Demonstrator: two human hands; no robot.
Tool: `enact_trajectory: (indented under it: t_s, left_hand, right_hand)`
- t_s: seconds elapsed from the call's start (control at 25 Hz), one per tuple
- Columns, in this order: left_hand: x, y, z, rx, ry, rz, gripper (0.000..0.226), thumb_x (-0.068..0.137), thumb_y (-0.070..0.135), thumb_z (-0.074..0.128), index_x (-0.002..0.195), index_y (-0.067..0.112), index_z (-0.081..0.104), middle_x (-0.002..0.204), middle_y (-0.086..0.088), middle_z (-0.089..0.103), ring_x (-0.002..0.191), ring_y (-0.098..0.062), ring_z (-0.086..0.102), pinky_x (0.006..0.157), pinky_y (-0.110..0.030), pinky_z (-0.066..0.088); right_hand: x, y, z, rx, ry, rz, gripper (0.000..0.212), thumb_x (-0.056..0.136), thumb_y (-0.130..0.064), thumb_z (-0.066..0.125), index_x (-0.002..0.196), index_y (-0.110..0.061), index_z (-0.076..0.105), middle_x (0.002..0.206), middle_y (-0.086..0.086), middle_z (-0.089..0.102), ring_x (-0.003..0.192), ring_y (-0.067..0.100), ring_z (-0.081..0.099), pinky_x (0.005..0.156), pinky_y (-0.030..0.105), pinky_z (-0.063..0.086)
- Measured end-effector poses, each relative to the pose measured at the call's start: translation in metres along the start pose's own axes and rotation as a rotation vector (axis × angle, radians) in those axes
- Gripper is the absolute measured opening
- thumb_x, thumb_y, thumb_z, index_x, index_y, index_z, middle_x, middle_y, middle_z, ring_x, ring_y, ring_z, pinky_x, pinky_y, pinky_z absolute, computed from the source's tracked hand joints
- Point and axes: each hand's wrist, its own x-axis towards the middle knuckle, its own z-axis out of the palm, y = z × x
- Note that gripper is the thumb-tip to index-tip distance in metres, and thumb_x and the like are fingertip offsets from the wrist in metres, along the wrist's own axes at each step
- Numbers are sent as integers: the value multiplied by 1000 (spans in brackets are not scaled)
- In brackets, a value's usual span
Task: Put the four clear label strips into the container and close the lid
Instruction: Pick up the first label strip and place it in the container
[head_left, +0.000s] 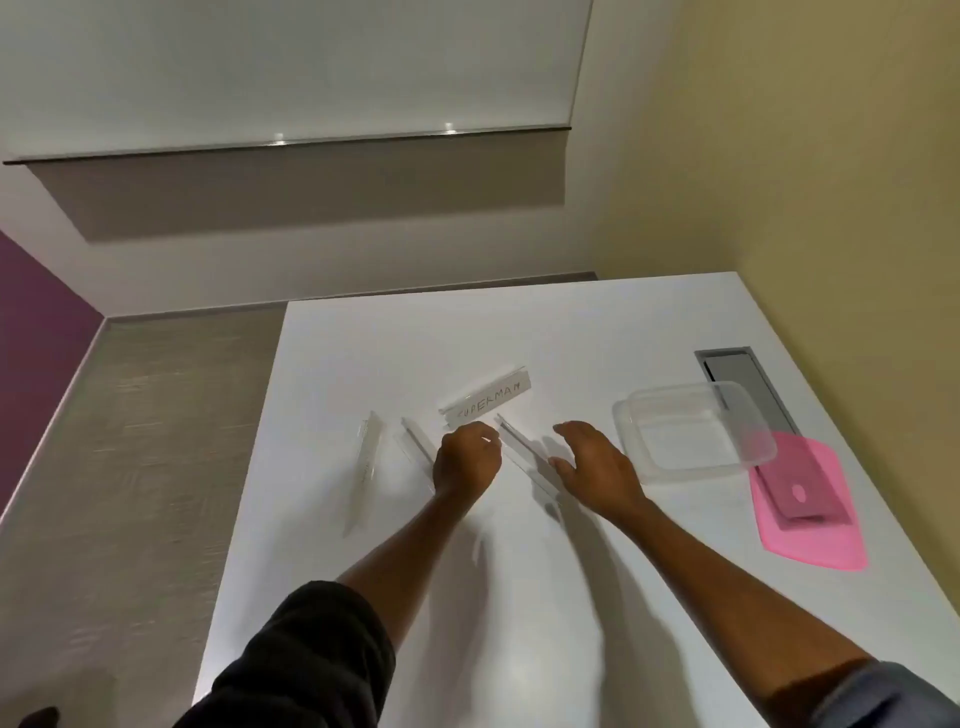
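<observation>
Several clear label strips lie on the white table (519, 597). One reads SUPERMAN (488, 397), far of my hands. Another strip (368, 467) lies at the left, and a third (415, 441) sits just left of my left hand. A fourth strip (524, 452) runs diagonally between my hands. My left hand (465, 457) is curled with its fingers at the near end of the SUPERMAN strip; whether it grips anything is unclear. My right hand (592, 462) is spread, touching the fourth strip's right side. The clear container (691, 431) stands open at the right, with its pink lid (810, 499) beside it.
A dark phone-like object lies on the pink lid. A grey recessed panel (737, 379) sits in the table beyond the container. A yellow wall runs close along the table's right edge. The table's left edge drops to a grey floor.
</observation>
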Motion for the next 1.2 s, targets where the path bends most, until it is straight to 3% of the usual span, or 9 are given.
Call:
enact_trajectory:
  t_s: [0.16,0.32,0.44,0.64,0.84,1.04,1.2]
  left_hand:
    - [5,-2,22,-3,-232,-113,24,92,39,76,100,17,82,103,-5,84,100,-31,79,96,-38,63]
    - [15,-4,53,-234,-269,-230,21,91,26,79,88,5,80,88,-8,83,80,-31,83,82,-47,69]
    - [20,-2,76,-361,-254,-335,16,93,20,81,94,4,79,92,-12,82,85,-33,83,78,-44,70]
    - [30,2,109,-483,-243,-454,16,95,16,79,103,2,77,100,-19,81,93,-39,82,85,-46,69]
    - [40,7,135,-600,-202,-586,21,96,22,82,99,2,77,99,-22,81,90,-40,81,89,-50,68]
    - [43,6,154,-614,-168,-589,18,97,14,80,100,-4,78,93,-26,81,77,-35,76,90,-52,67]
    - [43,11,158,-598,-109,-614,11,96,11,80,95,1,77,87,-21,82,88,-40,82,85,-47,69]
  right_hand:
    - [2,18,7,19,-106,105,52,104,-36,61,153,-22,51,151,0,58,138,23,57,109,39,50]
    - [14,39,20,27,-174,151,51,104,-40,62,150,-21,54,146,1,62,135,24,59,107,37,50]
    - [20,54,34,42,-216,157,50,104,-40,62,149,-18,56,144,4,63,135,25,59,107,37,49]
    - [27,75,49,49,-229,164,38,102,-28,62,139,-18,64,136,2,67,125,24,64,99,37,53]
    - [30,84,58,82,-231,169,26,102,-27,64,124,-17,72,121,3,72,107,25,71,88,39,58]
    - [29,91,64,124,-217,160,19,102,-26,61,107,-12,72,103,5,72,92,26,69,76,38,57]
    - [27,94,66,164,-200,151,17,101,-25,62,106,-11,71,100,5,72,91,26,68,75,38,56]
